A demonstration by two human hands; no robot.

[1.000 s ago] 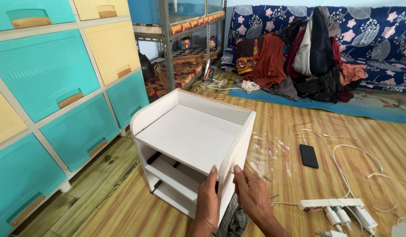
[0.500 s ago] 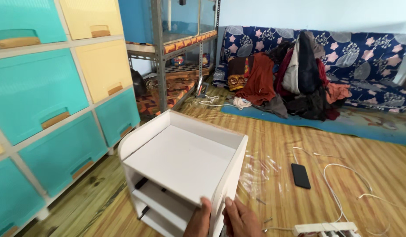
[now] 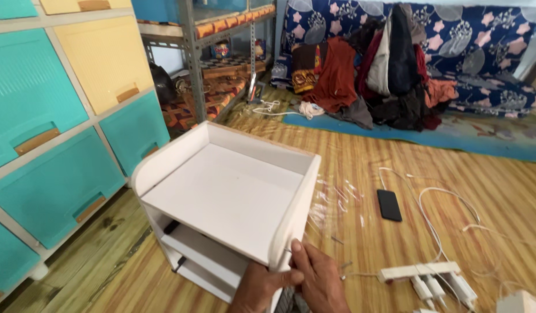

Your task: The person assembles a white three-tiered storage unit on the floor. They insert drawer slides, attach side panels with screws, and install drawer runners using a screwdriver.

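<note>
A small white wooden shelf unit (image 3: 221, 197) with a raised rim and lower shelves stands on the striped floor mat. Both hands meet at its near right corner. My left hand (image 3: 259, 287) grips the lower end of the right side panel. My right hand (image 3: 317, 278) rests beside it, thumb and finger pinched on a small thin metal piece, perhaps a screw (image 3: 286, 251), against the panel's front edge.
Teal and yellow plastic drawers (image 3: 53, 133) stand at the left. A black phone (image 3: 389, 204), white cables (image 3: 442, 208), a power strip (image 3: 422, 272) and clear plastic wrap (image 3: 332, 200) lie to the right. A sofa piled with clothes (image 3: 390, 64) and a metal rack (image 3: 192, 52) stand behind.
The view has moved closer and shifted right. Both hands have stayed at the shelf unit's near right corner, now showing more in frame.
</note>
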